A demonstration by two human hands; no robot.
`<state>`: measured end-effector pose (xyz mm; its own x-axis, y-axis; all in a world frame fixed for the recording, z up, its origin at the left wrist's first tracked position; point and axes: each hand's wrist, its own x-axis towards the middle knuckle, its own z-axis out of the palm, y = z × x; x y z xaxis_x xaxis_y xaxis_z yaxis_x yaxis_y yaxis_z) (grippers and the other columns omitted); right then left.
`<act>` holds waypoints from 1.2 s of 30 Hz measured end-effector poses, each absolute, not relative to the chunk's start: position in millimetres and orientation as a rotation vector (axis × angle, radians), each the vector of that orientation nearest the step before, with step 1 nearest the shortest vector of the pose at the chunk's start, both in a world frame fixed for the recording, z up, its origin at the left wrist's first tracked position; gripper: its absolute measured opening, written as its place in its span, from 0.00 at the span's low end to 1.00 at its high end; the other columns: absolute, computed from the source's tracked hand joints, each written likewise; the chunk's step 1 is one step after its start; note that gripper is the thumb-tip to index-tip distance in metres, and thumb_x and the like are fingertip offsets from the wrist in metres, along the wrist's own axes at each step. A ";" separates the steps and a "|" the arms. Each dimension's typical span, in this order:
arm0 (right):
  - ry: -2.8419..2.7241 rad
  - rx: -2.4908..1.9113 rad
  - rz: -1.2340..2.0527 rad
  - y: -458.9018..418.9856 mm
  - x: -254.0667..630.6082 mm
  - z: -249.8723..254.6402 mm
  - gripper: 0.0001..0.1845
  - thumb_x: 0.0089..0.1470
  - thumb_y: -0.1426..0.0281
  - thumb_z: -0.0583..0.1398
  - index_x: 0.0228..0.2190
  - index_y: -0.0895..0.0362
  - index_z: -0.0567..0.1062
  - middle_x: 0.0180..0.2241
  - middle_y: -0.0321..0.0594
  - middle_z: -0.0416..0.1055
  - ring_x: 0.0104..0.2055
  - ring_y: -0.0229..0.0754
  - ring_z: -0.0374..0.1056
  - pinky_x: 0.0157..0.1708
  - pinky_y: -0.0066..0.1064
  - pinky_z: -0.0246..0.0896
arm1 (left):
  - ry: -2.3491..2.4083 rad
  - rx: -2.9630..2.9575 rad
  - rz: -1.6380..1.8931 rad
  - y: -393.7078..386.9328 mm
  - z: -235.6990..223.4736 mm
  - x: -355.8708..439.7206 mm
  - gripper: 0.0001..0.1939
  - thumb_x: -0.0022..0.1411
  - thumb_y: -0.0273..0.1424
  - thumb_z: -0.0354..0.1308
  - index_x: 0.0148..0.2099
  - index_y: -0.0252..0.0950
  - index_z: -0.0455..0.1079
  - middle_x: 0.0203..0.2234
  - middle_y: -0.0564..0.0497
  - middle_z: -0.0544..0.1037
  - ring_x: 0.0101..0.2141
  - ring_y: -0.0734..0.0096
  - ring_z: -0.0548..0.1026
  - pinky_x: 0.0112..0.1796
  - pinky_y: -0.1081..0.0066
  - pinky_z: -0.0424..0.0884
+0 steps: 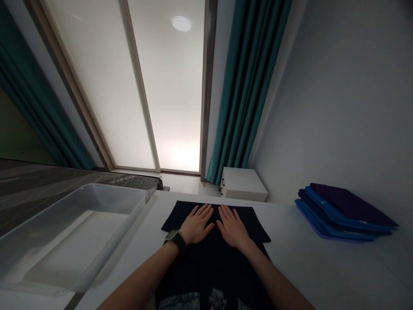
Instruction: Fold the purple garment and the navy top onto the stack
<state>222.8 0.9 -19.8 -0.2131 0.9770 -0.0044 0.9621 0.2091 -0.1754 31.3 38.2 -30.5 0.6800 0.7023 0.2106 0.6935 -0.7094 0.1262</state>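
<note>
A dark navy short-sleeved shirt [213, 267] lies spread on the white table, its sleeves out to both sides at the far end. Patterned patches show on it at the bottom of the view. My left hand [197, 224], with a watch [176, 239] on the wrist, rests flat on the upper part of the shirt, fingers stretched out. Beside it my right hand [232, 226] also lies flat on the cloth, fingers extended. The two hands are a little apart and neither grips anything.
A clear plastic bin [87, 275] stands at the left. On the right sits a stack of folded blue and purple clothes [345, 211]. The white table [300, 267] runs beneath. Beyond it are a white cabinet [243, 181], a teal curtain [248, 86] and frosted sliding doors [174, 94].
</note>
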 end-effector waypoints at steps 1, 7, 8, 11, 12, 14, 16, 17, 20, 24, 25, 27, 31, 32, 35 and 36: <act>-2.350 -1.907 0.209 0.8 222.9 -20.1 0.33 0.64 0.58 0.40 0.66 0.61 0.51 0.68 0.44 0.41 0.70 0.44 0.36 0.67 0.45 0.28 | 1.195 2.842 0.377 37.9 -29.8 30.4 0.29 0.71 0.45 0.40 0.69 0.40 0.51 0.66 0.48 0.55 0.66 0.62 0.52 0.64 0.56 0.47; -2.324 -1.917 0.209 0.1 222.1 -22.9 0.34 0.64 0.58 0.41 0.66 0.62 0.50 0.68 0.44 0.41 0.70 0.45 0.35 0.67 0.46 0.28 | 1.242 2.809 0.373 40.7 -29.8 22.5 0.28 0.71 0.44 0.41 0.69 0.40 0.52 0.66 0.48 0.55 0.66 0.62 0.52 0.64 0.56 0.47; -2.323 -1.917 0.209 -0.1 221.9 -22.9 0.34 0.64 0.59 0.41 0.66 0.62 0.50 0.68 0.44 0.41 0.70 0.45 0.35 0.67 0.46 0.29 | 1.254 2.801 0.372 42.5 -30.0 19.1 0.28 0.71 0.44 0.41 0.69 0.41 0.51 0.66 0.48 0.55 0.66 0.62 0.52 0.64 0.57 0.47; -2.317 -1.929 0.201 -0.8 221.6 -22.0 0.34 0.64 0.58 0.41 0.66 0.61 0.50 0.68 0.43 0.40 0.70 0.44 0.35 0.67 0.46 0.28 | 1.317 2.766 0.364 49.3 -29.8 4.6 0.28 0.71 0.43 0.42 0.69 0.41 0.51 0.66 0.48 0.55 0.66 0.62 0.52 0.64 0.57 0.47; -2.316 -1.933 0.200 -0.9 221.5 -21.6 0.34 0.64 0.58 0.40 0.66 0.61 0.50 0.68 0.43 0.40 0.70 0.44 0.35 0.67 0.45 0.28 | 1.347 2.753 0.361 51.7 -29.3 -1.2 0.28 0.71 0.42 0.42 0.69 0.40 0.51 0.66 0.48 0.54 0.66 0.62 0.52 0.64 0.57 0.47; -2.319 -1.942 0.204 -1.0 221.3 -21.0 0.34 0.64 0.57 0.40 0.66 0.61 0.50 0.69 0.42 0.40 0.70 0.44 0.35 0.67 0.45 0.28 | 1.399 2.730 0.342 56.0 -28.3 -13.3 0.28 0.71 0.42 0.42 0.69 0.40 0.52 0.67 0.48 0.54 0.66 0.62 0.51 0.64 0.57 0.47; -2.324 -1.947 0.211 -0.8 221.2 -21.0 0.34 0.64 0.57 0.40 0.66 0.62 0.50 0.69 0.42 0.40 0.70 0.44 0.35 0.67 0.45 0.29 | 1.443 2.711 0.321 59.6 -27.7 -24.5 0.28 0.70 0.41 0.43 0.69 0.39 0.52 0.66 0.48 0.54 0.66 0.61 0.51 0.64 0.57 0.47; -2.326 -1.946 0.212 -0.7 221.3 -21.3 0.34 0.64 0.57 0.40 0.66 0.62 0.50 0.69 0.42 0.40 0.70 0.44 0.35 0.67 0.45 0.29 | 1.463 2.701 0.319 61.1 -27.9 -29.3 0.28 0.70 0.41 0.43 0.68 0.39 0.53 0.66 0.47 0.54 0.66 0.61 0.52 0.64 0.56 0.47; -2.323 -1.934 0.200 -0.5 221.7 -23.0 0.34 0.64 0.58 0.41 0.66 0.60 0.51 0.68 0.42 0.41 0.70 0.44 0.35 0.67 0.45 0.29 | 1.538 2.658 0.341 64.3 -30.0 -40.1 0.27 0.70 0.40 0.43 0.68 0.39 0.53 0.66 0.47 0.55 0.66 0.60 0.52 0.63 0.55 0.48; -2.321 -1.932 0.184 -0.6 222.3 -24.8 0.34 0.64 0.57 0.40 0.66 0.60 0.51 0.68 0.43 0.41 0.70 0.44 0.35 0.67 0.45 0.29 | 1.630 2.607 0.352 65.8 -33.3 -44.9 0.27 0.71 0.40 0.41 0.68 0.39 0.53 0.66 0.47 0.56 0.66 0.60 0.52 0.63 0.54 0.48; -2.321 -1.935 0.181 -0.7 222.3 -24.9 0.34 0.64 0.57 0.40 0.66 0.60 0.51 0.69 0.42 0.41 0.70 0.44 0.35 0.67 0.45 0.29 | 1.638 2.602 0.353 65.6 -33.3 -44.8 0.27 0.71 0.40 0.41 0.68 0.39 0.53 0.66 0.47 0.56 0.66 0.60 0.52 0.63 0.53 0.48; -2.322 -1.940 0.179 -0.6 222.2 -24.9 0.33 0.64 0.57 0.40 0.66 0.59 0.51 0.68 0.42 0.41 0.70 0.44 0.35 0.67 0.45 0.29 | 1.636 2.599 0.353 64.3 -31.8 -43.6 0.27 0.70 0.40 0.41 0.68 0.39 0.53 0.66 0.47 0.56 0.66 0.59 0.52 0.63 0.52 0.48; -2.327 -1.952 0.180 -0.4 221.7 -24.3 0.33 0.64 0.58 0.41 0.66 0.60 0.51 0.68 0.42 0.42 0.70 0.44 0.36 0.67 0.46 0.30 | 1.655 2.616 0.347 59.5 -22.8 -40.2 0.28 0.70 0.39 0.42 0.68 0.37 0.53 0.66 0.45 0.57 0.66 0.58 0.52 0.63 0.52 0.47; -2.333 -1.957 0.178 -0.4 221.5 -24.3 0.33 0.64 0.58 0.41 0.65 0.60 0.51 0.68 0.42 0.42 0.70 0.44 0.36 0.67 0.46 0.30 | 1.653 2.638 0.348 58.1 -20.0 -39.6 0.28 0.70 0.38 0.43 0.68 0.36 0.52 0.66 0.44 0.56 0.66 0.58 0.52 0.64 0.52 0.46; -2.351 -1.967 0.143 -0.3 221.2 -25.6 0.33 0.64 0.58 0.41 0.65 0.60 0.52 0.68 0.42 0.42 0.70 0.45 0.36 0.67 0.46 0.31 | 1.551 2.748 0.343 53.6 -13.3 -36.9 0.28 0.70 0.38 0.42 0.69 0.35 0.51 0.66 0.44 0.56 0.66 0.61 0.51 0.64 0.55 0.44; -2.354 -1.967 0.126 -0.2 221.2 -26.5 0.33 0.64 0.58 0.41 0.65 0.60 0.52 0.68 0.42 0.42 0.70 0.45 0.36 0.67 0.46 0.31 | 1.494 2.785 0.339 51.9 -12.3 -35.2 0.28 0.70 0.39 0.41 0.69 0.35 0.50 0.66 0.44 0.55 0.66 0.62 0.51 0.64 0.56 0.45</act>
<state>221.2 -0.2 -26.5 -0.1776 0.9841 0.0025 0.9782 0.1768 -0.1085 -35.2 51.9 -12.3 0.5355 0.8196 0.2038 0.8274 -0.5575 0.0681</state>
